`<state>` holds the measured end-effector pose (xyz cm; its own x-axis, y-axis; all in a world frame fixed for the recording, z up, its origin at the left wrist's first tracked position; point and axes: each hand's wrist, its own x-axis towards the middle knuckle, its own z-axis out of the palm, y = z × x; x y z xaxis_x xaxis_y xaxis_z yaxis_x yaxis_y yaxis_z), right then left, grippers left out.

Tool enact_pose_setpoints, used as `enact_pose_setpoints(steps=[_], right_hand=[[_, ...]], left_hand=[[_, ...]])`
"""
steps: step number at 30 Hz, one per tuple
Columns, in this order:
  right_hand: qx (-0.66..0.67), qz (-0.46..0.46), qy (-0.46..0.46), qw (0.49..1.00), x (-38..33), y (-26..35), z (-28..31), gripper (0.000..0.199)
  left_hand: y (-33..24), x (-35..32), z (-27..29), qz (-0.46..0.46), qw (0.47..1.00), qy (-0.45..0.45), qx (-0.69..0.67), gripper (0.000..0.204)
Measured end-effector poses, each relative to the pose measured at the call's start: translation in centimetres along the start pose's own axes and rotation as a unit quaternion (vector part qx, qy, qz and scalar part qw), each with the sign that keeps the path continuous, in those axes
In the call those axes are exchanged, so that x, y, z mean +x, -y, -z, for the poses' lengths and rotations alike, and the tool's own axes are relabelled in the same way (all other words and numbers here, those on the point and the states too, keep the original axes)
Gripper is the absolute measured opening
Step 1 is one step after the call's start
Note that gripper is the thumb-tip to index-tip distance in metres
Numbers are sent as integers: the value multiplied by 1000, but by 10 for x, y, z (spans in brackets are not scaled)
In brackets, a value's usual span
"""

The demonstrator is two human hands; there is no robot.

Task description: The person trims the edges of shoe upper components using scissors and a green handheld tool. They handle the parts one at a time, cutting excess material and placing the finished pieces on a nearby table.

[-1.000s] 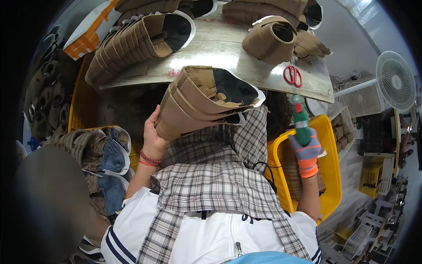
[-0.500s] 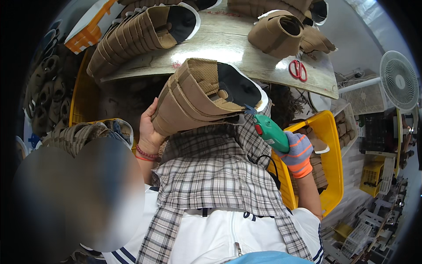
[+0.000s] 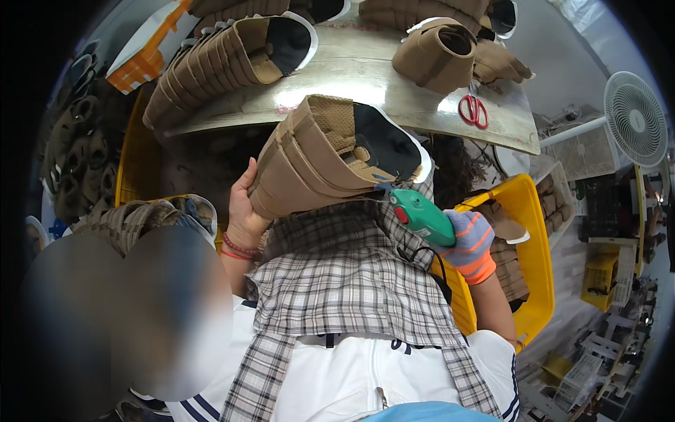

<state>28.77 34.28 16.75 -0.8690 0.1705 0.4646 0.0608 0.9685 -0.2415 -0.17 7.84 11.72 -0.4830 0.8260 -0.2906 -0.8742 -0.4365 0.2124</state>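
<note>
Your left hand (image 3: 245, 214) grasps a stack of brown shoe uppers (image 3: 292, 176) by its left end, above your plaid apron (image 3: 337, 299) and near the table (image 3: 344, 81). Your right hand (image 3: 467, 243) (gloved in grey and orange) grips a green tool (image 3: 425, 216), its tip at the stack's lower edge. A yellow bin (image 3: 540, 281) stands at your right.
</note>
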Motion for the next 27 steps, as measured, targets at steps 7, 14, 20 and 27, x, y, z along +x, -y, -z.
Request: enact_pose_setpoints(steps=[7,14,20,27], right_hand=[[146,-112,-50,982,10,35,-19,46],[239,-241,-93,936,21,52,-38,43],[217,-244,-84,941,30,56,-37,42],[206,-262,-103,937,35,56,-35,44]], left_hand=[[37,-27,-24,-127,964,60,227,48],[59,-26,-8,-275,865,34,419,27],[69,-9,9,-339,771,53,536,16],[74,6,12,-399,638,78,654,17]])
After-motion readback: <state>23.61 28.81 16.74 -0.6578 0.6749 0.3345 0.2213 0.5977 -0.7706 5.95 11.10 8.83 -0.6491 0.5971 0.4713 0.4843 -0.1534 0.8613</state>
